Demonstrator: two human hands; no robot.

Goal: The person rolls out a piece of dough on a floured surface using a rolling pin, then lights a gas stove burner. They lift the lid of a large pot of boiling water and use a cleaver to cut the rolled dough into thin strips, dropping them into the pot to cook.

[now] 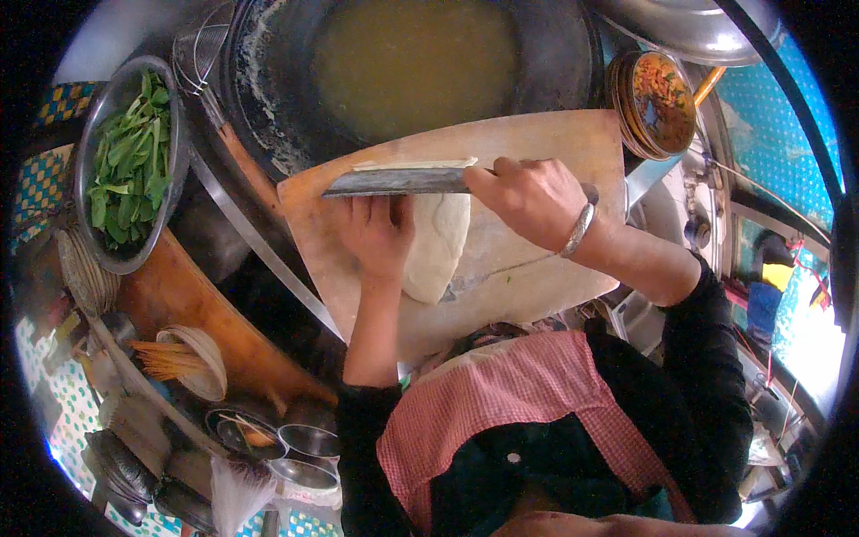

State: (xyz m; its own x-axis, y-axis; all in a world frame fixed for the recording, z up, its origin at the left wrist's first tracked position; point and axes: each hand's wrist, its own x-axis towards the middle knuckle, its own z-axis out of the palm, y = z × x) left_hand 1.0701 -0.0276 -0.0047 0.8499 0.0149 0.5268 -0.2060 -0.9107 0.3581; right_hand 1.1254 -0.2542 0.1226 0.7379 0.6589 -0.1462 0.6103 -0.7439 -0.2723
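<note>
A wide kitchen knife [402, 182] lies crosswise over folded sheets of pale dough [436, 248] on a wooden cutting board [550, 141]. My right hand [530, 198] grips the knife near its handle end, and a metal bangle circles that wrist. Flat on the left part of the dough rests my left hand [379, 231], its fingertips close against the blade. Just beyond the blade, a thin cut strip of dough [416, 163] lies along the board. The blade hides the dough's cut edge.
A large wok [416, 67] of yellowish liquid stands beyond the board. Left are a wire skimmer [248, 161] and a metal basin [176, 161] of leafy greens [131, 161]. Stacked bowls, the top one holding chopped orange food [661, 87], stand right. Chopsticks [161, 359] lie in a basket [208, 362].
</note>
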